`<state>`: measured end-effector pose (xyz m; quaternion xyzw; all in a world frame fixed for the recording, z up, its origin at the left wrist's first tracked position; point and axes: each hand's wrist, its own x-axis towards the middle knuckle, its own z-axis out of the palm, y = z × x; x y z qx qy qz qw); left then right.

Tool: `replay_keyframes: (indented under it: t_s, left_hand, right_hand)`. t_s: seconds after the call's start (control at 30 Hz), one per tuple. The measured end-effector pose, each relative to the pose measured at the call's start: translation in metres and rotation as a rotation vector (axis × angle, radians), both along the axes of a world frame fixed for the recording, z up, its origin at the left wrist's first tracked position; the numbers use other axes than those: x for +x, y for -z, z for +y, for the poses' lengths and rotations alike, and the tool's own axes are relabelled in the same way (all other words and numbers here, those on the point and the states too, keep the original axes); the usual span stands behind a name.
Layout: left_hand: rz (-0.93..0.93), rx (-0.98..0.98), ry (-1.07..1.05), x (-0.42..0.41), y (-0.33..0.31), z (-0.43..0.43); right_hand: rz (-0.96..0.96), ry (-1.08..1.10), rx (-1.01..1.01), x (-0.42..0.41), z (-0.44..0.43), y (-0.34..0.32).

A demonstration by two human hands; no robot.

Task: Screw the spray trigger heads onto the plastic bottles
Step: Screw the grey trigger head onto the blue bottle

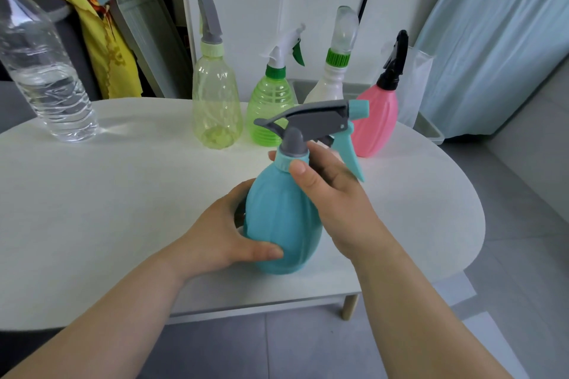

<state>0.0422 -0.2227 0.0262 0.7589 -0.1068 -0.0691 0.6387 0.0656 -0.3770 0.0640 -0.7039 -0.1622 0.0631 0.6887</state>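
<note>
A room in a home, most likely a living area or bedroom. A low white oval table with a pale wooden leg [350,308] stands on a floor of large grey tiles [508,224]. Behind it are tall white cupboard doors with a dark handle [365,0], and a pale blue fabric curtain [498,40] hangs at the right. At the upper left, a yellow patterned cloth [114,49] is draped beside a dark grey upholstered seat [69,40].

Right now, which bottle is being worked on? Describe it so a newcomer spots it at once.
On the white table, in front of the row of four spray bottles, it's the teal bottle between both hands. Only this one is teal with a grey trigger head.
</note>
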Motion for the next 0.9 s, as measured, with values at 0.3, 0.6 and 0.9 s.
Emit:
replay_keyframes:
  t_s: [0.3,0.6,0.9]
  left_hand:
    - [-0.039,0.068,-0.119,-0.002,-0.004,-0.008]
    - [-0.062,0.208,-0.020,-0.008,-0.019,-0.015]
    - [-0.180,0.348,-0.240,-0.011,-0.008,-0.028]
  right_hand:
    - [-0.055,0.155,0.142,0.002,0.007,0.002]
    - [-0.061,0.045,0.121,-0.001,-0.008,-0.008]
    - [-0.008,0.374,0.077,-0.007,0.006,-0.006]
